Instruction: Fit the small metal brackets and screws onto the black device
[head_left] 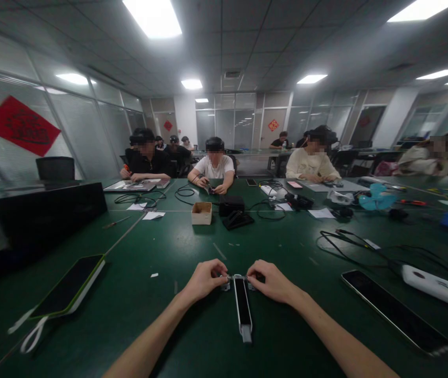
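Observation:
A long, narrow device with a black face, white edges and a grey end piece lies on the green table, pointing toward me. At its far end, my left hand pinches a small silvery metal part on the left side. My right hand has its thumb and fingers closed on a similar small metal part on the right side. Fingers cover most of both parts, so their exact kind is hidden.
A black phone and a white power strip lie right. On the left is a green-edged phone-like device with a white strap. Ahead are a small open box, a black box and cables. Several people sit across the table.

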A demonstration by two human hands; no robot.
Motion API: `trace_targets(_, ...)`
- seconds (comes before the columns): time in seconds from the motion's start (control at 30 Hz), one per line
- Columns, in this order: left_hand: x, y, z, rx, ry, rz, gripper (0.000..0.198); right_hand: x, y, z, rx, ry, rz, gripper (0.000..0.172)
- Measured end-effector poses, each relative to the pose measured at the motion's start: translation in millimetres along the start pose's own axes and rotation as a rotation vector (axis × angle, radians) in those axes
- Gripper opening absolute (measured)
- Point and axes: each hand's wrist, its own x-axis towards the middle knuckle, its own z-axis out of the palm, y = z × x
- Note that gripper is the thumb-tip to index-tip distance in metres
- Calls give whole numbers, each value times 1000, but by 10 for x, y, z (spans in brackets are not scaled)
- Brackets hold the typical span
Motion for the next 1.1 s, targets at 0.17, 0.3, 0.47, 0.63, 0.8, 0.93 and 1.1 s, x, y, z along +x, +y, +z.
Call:
trace_targets(0.17,-9,-17,0,28,-7,46,15,-3,-18,-13,9,-15,28,15)
trace_targets(0.3,-22,14,-18,35,-30,78,14,-5,-24,-24,10,-20,29,17)
trace_targets(0.47,-32,41,-22,97,-28,86,16,-9,2,-17,21,-25,29,19)
trace_targets(0.63,-33,50,-19,145,-19,75,18,-4,16,-5,26,-26,32,19)
trace_targets(0.8,-32,48,-25,164,-55,84,21,0,13,-4,10,-21,29,19)
trace_targets(0.93,-31,30,-20,170,-68,106,22,-4,0,-11,6,-17,12,17)
trace_targets(1.1,-30,-3,-19,163,-76,108,21,-6,-7,-15,10,-19,25,18)
